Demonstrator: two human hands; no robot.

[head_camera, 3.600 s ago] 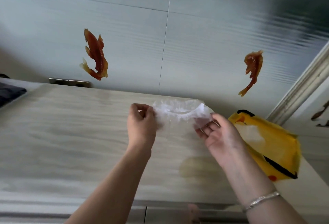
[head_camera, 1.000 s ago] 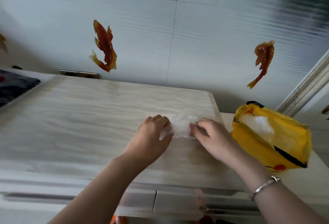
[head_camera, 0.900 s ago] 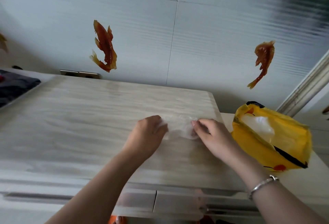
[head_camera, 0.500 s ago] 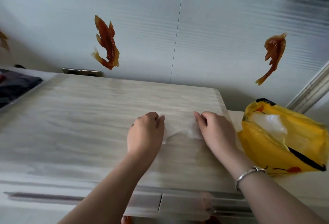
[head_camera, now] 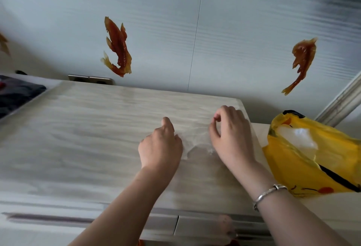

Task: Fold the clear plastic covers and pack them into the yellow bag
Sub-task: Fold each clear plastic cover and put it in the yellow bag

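Clear plastic cover [head_camera: 195,144] lies spread flat on the pale wood-grain cabinet top [head_camera: 88,138], hard to make out against the grain; its crinkled near edge shows white between the two hands.

Head view:
- Left hand [head_camera: 161,148]: knuckles up, fingers curled under, index finger stretched ahead along the cover's left side. It rests on the film's left edge. Whether the curled fingers pinch the film I cannot tell.
- Right hand [head_camera: 231,138]: on the cover's right side, thumb and forefinger tips brought together at the far right part of the film, the other fingers curled down. It looks like a pinch on the plastic, though the film itself is too faint there to be sure.
- Silver bracelet [head_camera: 268,193] on the right wrist.
- Yellow bag [head_camera: 304,169]: just right of the right hand, on a lower surface beside the cabinet top, mouth open toward the hands. White-looking clear plastic [head_camera: 297,137] already sits inside its opening. Black trim and a red spot on the bag's near side.
- Beyond the hands: grey tiled wall with two orange fish decals, one [head_camera: 117,47] far left of the grip, one [head_camera: 301,60] above the bag.
- Dark cloth [head_camera: 17,93] far to the left of the left hand.
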